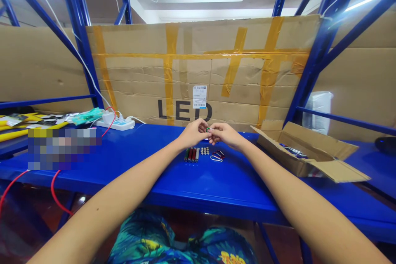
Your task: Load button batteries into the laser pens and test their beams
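Observation:
My left hand [194, 132] and my right hand [223, 134] meet above the blue shelf [154, 173], fingers pinched together on a small green piece [208, 129] held between them. Just below them on the shelf lie several small tubes [192, 154] in green, red and silver side by side. Beside the tubes sits a cluster of small round button cells [204, 150]. To the right of those lie small clips with red parts [218, 156].
An open cardboard box [309, 152] with items inside lies at the right. A white power strip [116, 123] with red wire sits at the back left. A taped cardboard wall marked LED [185, 74] closes the back. Blue rack posts stand on both sides.

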Motion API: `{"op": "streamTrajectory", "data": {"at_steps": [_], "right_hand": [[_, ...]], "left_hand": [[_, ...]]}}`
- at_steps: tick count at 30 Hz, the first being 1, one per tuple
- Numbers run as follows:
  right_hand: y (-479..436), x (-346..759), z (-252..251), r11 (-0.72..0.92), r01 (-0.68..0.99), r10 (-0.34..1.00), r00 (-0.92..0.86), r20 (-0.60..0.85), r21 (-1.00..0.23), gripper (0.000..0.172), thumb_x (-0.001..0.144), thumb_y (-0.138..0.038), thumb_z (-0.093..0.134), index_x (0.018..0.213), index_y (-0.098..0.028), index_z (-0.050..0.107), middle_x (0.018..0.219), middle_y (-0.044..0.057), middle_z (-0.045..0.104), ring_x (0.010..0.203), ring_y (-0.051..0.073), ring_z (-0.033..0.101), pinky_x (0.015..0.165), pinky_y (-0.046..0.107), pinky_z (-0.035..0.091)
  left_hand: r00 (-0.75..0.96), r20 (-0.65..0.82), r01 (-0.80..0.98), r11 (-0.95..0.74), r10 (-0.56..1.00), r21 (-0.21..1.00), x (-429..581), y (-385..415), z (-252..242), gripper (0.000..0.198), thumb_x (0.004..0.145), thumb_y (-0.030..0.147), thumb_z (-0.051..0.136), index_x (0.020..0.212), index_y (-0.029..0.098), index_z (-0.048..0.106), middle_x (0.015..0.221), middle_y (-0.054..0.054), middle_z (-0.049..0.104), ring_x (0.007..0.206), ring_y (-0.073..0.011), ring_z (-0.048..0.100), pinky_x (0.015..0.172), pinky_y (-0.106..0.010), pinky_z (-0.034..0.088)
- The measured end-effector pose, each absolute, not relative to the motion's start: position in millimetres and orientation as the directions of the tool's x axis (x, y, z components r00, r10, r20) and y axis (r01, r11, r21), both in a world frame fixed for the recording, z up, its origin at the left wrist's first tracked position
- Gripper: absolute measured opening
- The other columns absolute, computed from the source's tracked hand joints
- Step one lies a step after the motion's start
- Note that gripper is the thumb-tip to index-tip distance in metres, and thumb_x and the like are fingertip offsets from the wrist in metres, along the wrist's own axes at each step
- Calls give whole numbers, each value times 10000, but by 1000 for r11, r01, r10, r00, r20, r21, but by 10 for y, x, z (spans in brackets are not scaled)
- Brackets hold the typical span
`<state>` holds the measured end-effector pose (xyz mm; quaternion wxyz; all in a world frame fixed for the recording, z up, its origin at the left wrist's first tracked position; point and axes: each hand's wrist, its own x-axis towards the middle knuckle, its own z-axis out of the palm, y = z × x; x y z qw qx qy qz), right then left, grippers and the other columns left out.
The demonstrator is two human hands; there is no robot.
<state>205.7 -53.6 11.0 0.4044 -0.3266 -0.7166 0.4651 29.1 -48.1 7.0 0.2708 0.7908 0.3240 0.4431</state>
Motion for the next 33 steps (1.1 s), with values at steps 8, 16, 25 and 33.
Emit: {"op": "streamTrajectory", "data": {"at_steps": [8,16,25,33], "right_hand": [[-529,2045,124,442,14,834,-375,405,-897,386,717,-425,740,928,-184,525,617,-23,633,552,138,619,540,275,512],[-558,2048,172,481,2,819,-358,449,-876,334,703,-403,733,855,-193,522,589,-21,640,541,154,635,532,287,518],[-614,1980,113,460,215,829,-453,329,-862,186,764,-278,654,750,-179,497,554,-10,625,444,122,577,442,242,469],[-527,2004,63,493,508,864,-377,333,-706,49,816,-136,510,807,-184,510,618,2,636,516,125,593,493,223,452]], "left_hand": [[302,576,332,-650,759,683,223,-442,127,104,745,195,647,803,145,576,751,-27,656,718,-143,631,682,-272,492],[290,624,302,-688,726,660,239,-488,137,55,824,206,568,842,155,579,732,-15,652,674,-131,624,664,-255,484],[340,662,469,-730,669,497,294,-643,141,149,875,218,505,833,164,637,764,-9,665,726,-134,584,686,-244,418],[257,668,556,-672,698,489,71,-383,182,148,815,308,621,768,169,603,690,14,602,657,-119,513,621,-239,381]]}}
